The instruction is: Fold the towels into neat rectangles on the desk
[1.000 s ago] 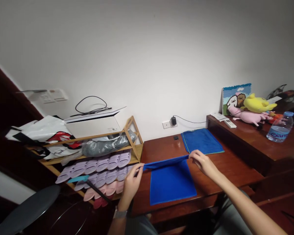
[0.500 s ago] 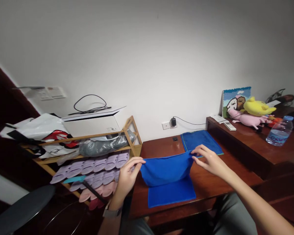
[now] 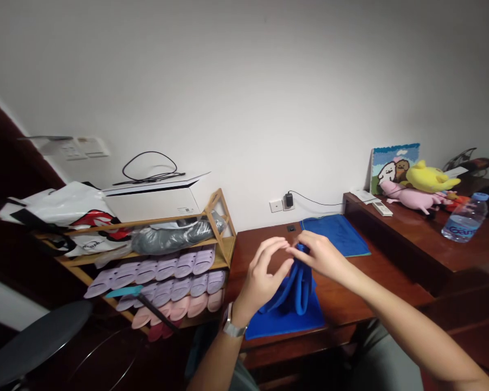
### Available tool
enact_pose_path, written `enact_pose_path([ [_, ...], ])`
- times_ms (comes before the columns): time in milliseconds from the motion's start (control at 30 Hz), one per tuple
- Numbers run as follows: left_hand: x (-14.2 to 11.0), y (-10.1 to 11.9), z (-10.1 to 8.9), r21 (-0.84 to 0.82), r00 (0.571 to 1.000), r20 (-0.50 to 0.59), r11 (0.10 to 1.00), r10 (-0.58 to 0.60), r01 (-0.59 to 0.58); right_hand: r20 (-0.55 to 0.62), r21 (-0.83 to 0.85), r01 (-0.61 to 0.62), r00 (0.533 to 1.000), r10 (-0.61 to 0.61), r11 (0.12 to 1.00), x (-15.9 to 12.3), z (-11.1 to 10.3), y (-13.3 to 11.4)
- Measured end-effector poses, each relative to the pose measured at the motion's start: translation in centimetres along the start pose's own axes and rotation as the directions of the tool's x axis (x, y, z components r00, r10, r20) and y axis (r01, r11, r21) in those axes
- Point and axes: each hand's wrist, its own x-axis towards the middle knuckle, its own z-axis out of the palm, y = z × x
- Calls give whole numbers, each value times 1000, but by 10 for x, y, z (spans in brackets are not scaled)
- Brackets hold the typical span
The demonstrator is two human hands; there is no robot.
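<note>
Right-hand pinch: the right hand (image 3: 321, 256) has its thumb and fingers closed on the gathered top of a blue cloth (image 3: 299, 293), just right of the frame's lower centre.
Left-hand curl: the left hand (image 3: 263, 276) is cupped, a clear gap between thumb and fingers; its fingertips come up close to the right hand's, and whether they touch the cloth I cannot tell.
Cloth from the grip: it hangs in loose folds straight below the right fingertips, its long axis running down the frame; the right hand is nearer, the left just beside it.
Blue layer underneath: a flat blue panel (image 3: 285, 327) lies under the folds on the brown table (image 3: 250, 244); whether it is part of the same cloth is unclear.
Second cloth: a folded cloth (image 3: 342, 236) with a green edge lies beyond the right hand, right of centre.
Left of frame: a wooden rack (image 3: 227, 251) bears slippers (image 3: 179, 266).
Right of frame: a water bottle (image 3: 464, 222) stands near plush toys (image 3: 427, 176).
</note>
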Motion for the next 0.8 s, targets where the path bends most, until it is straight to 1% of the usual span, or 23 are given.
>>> enact_pose_path([
  [33,-13,-14,1,41,1000,-25,999,-15,16,-22,-34,-6,1000,6,999,2,-3,4],
  [67,-30,-32,4,79,998,-26,995,-59,61,-47,-73,-7,999,3,997,4,-7,9],
  [100,-49,-51,8,107,992,1,986,-130,129,-73,-120,-2,997,-7,993,6,-12,12],
  [133,-72,-73,13,147,971,68,965,-228,217,-98,-173,4,995,-21,985,8,-18,16],
  [167,-96,-95,18,210,939,127,934,-319,289,-122,-230,9,992,-38,973,10,-25,18],
  [200,-120,-116,24,276,904,169,899,-393,339,-146,-287,12,988,-56,958,12,-33,20],
  [233,-144,-136,28,337,870,186,862,-456,380,-175,-343,11,982,-75,939,15,-43,20],
  [267,-165,-154,31,386,843,173,823,-509,417,-212,-394,8,972,-99,919,18,-54,20],
  [300,-182,-170,31,402,829,157,801,-537,443,-253,-440,5,959,-130,898,21,-66,20],
  [333,-194,-182,29,392,822,128,789,-556,473,-296,-479,4,941,-166,878,24,-79,19],
  [367,-202,-191,24,362,817,96,784,-569,504,-337,-507,4,919,-202,862,27,-92,19],
  [433,-201,-204,7,264,802,20,777,-597,572,-403,-518,-3,883,-241,855,30,-118,19],
  [467,-195,-208,-5,212,788,-21,768,-615,605,-432,-500,-24,873,-226,865,31,-131,21],
  [500,-185,-210,-19,162,773,-57,758,-632,632,-463,-469,-64,867,-184,881,30,-142,24],
  [567,-160,-214,-50,75,747,-111,744,-655,664,-526,-386,-184,849,-52,904,28,-161,36],
  [667,-123,-216,-98,-6,726,-142,734,-672,679,-569,-272,-359,808,151,893,21,-180,69],
  [733,-102,-215,-125,-12,723,-140,732,-676,682,-546,-204,-450,790,281,869,14,-186,99],
  [800,-86,-211,-147,1,722,-143,729,-677,684,-503,-140,-513,774,386,847,5,-187,128],
])
